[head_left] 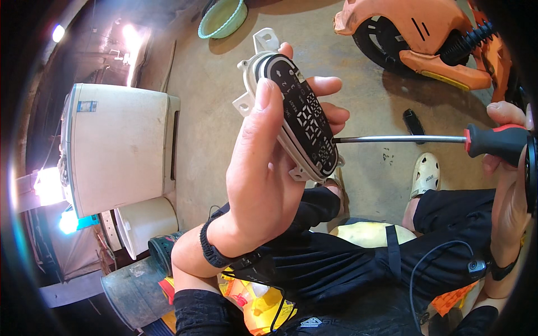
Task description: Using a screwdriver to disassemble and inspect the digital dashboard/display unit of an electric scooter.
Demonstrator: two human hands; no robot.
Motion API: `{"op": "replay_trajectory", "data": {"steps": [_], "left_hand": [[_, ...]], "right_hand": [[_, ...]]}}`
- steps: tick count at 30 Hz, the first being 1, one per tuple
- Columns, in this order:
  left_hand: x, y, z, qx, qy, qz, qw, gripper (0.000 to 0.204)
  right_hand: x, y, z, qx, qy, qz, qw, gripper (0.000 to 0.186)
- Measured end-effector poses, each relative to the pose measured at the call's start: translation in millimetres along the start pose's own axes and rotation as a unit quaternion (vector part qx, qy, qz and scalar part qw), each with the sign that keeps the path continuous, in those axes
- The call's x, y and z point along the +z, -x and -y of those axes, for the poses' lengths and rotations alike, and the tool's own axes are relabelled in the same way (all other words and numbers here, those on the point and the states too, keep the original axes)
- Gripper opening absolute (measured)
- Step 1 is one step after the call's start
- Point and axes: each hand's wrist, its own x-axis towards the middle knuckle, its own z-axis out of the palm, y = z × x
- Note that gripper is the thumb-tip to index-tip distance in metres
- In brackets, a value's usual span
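My left hand (258, 173) holds an oval dashboard display module (308, 120) upright at the centre, with a black segmented face, a pale casing and mounting tabs. My thumb lies along its left side and my other fingertips show past its right side. At the right edge of the view, my right hand (507, 165) grips a screwdriver (487, 140) with a black-and-red handle. Its long metal shaft runs horizontally to the module's lower right edge; whether the tip touches it or passes behind is unclear.
An orange scooter (420, 39) lies at top right, near a small dark object (413, 123) on the concrete floor (370, 168). A green basin (223, 19) is at top. A white appliance (120, 140), white tub (145, 224) and buckets (134, 291) line the left. My legs (448, 207) are below.
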Motion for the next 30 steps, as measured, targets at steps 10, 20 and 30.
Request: {"op": "replay_trajectory", "data": {"steps": [10,20,30], "left_hand": [[-3,1,1,0.020,-0.016,-0.016,1.000,0.064],[-7,-1,1,0.028,-0.030,-0.024,0.999,0.063],[-7,-1,-1,0.031,-0.024,-0.012,0.999,0.065]], "right_hand": [[-24,5,-10,0.016,0.011,0.089,0.996,0.050],[-19,7,-6,-0.040,0.059,0.100,0.992,0.041],[-21,6,1,0.026,0.008,0.102,0.994,0.045]]}}
